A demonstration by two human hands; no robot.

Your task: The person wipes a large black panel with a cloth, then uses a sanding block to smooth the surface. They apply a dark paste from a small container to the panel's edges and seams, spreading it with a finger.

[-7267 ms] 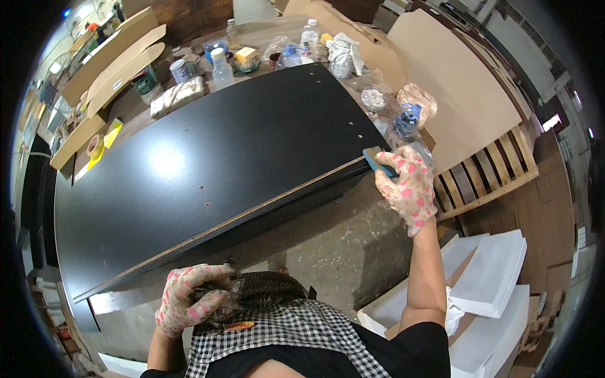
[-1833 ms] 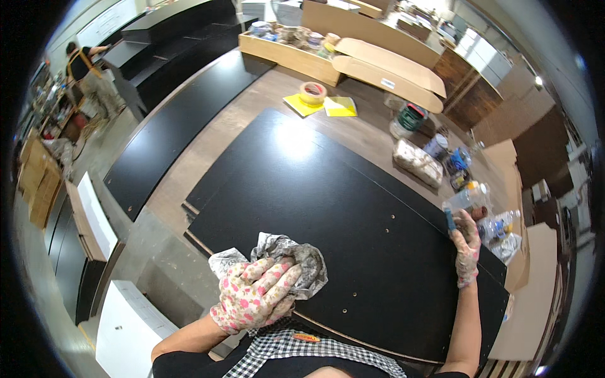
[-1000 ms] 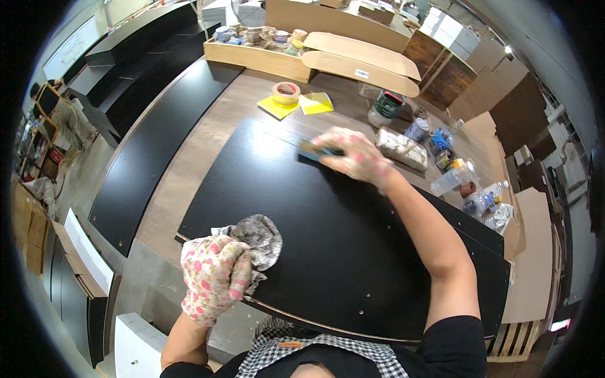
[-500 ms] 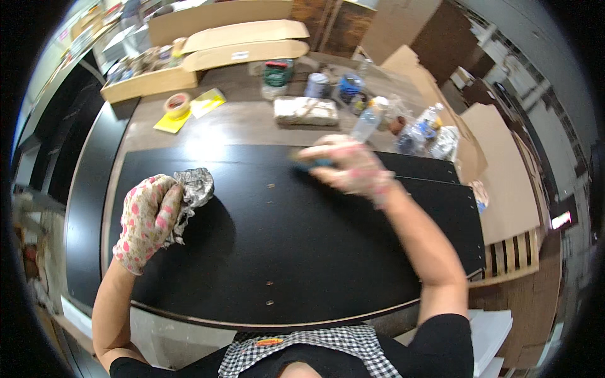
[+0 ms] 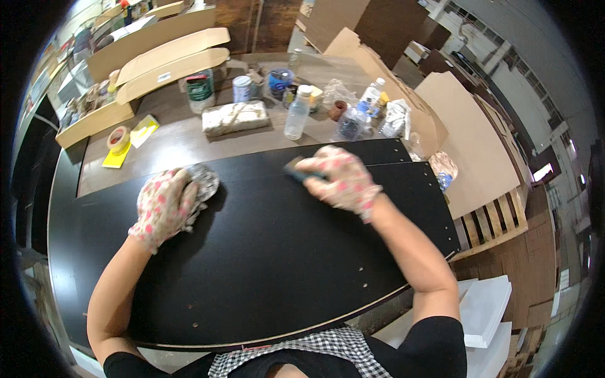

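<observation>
My left hand (image 5: 162, 206), in a pink-spotted cloth glove, is closed around a crumpled silver foil-like wad (image 5: 207, 181) above the left part of a black panel (image 5: 265, 252). My right hand (image 5: 343, 179), gloved alike, pinches a small flat blue-grey tool (image 5: 295, 169) with a tan edge, over the far middle of the panel. Its exact kind is blurred, and whether it touches the surface I cannot tell. A few small holes or marks show in the panel's face.
Behind the panel lie a wrapped white bundle (image 5: 235, 118), a clear bottle (image 5: 297, 114), a green-labelled jar (image 5: 200, 93) and a tape roll (image 5: 118, 138). Cardboard (image 5: 469, 138) stands at the right, near a slatted wooden pallet (image 5: 488, 228). A wooden box (image 5: 94, 123) is far left.
The view has turned to the right, so the table things appear farther left. Both hands have moved rightward along the panel, each still holding the same thing.
</observation>
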